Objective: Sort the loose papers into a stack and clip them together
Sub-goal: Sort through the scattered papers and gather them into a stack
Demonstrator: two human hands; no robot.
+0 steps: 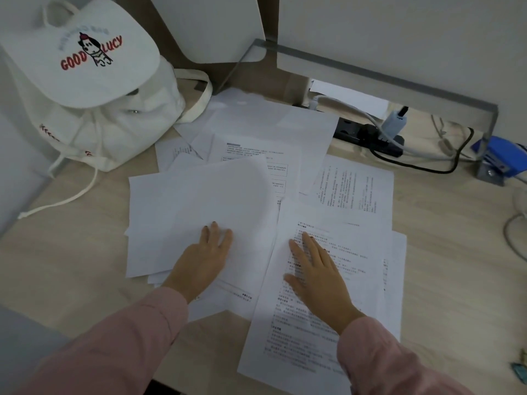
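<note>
Several loose white papers (256, 132) lie scattered and overlapping across the middle of the wooden desk (71, 266), some blank side up, some printed. My left hand (205, 258) rests flat on a blank sheet (182, 201) at the left of the pile, fingers spread. To its right, a printed sheet (308, 332) carries my right hand (316, 275), laid palm down with fingers apart. Neither hand grips anything. A small green clip-like item (520, 369) shows at the right edge, too cut off to identify.
A white fabric backpack (94, 89) printed "GOOD LUCY" stands at the back left, its drawstring trailing over the desk. A black power strip (370, 138) with plugs and cables lies at the back right. A blue stapler (502, 158) sits at the far right.
</note>
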